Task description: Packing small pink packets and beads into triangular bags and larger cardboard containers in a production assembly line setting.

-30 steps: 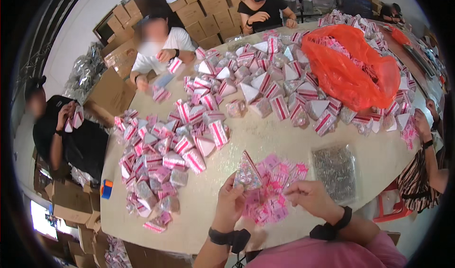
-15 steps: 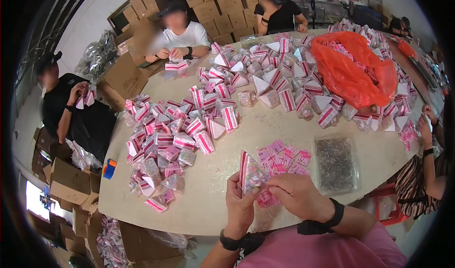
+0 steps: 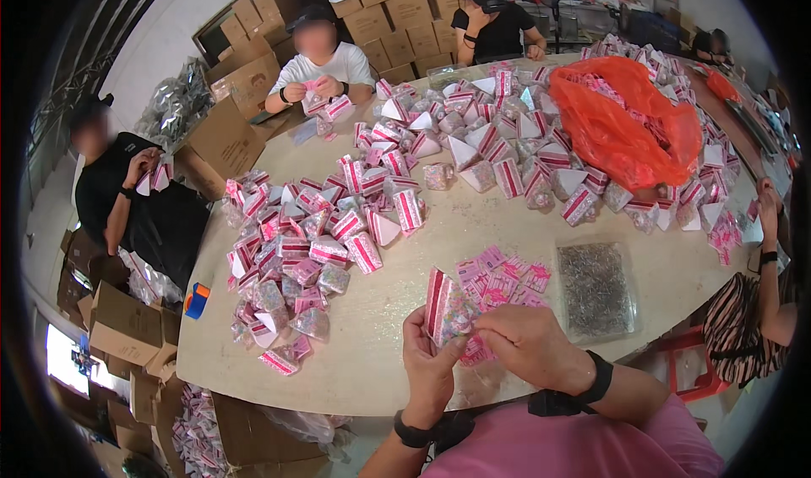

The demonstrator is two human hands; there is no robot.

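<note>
left hand: thumb and fingers clamped on a packet, a clear wedge with pink-striped side and coloured bits inside. packet is held up above the near part of the table, tip upward, striped side to the left. right hand: fingers curled inward, tips at the packet's lower right edge; from where i stand i cannot tell whether they pinch it. pink cards lie loose just beyond the hands, some showing between them. right of the cards, apart: a clear tray of small metal pieces. to the left, a pile of similar wedges; a larger heap farther back, a red bag lying on its right part. tape roll at the table's left edge. across the table, a person in white has both hands on a packet.
</note>
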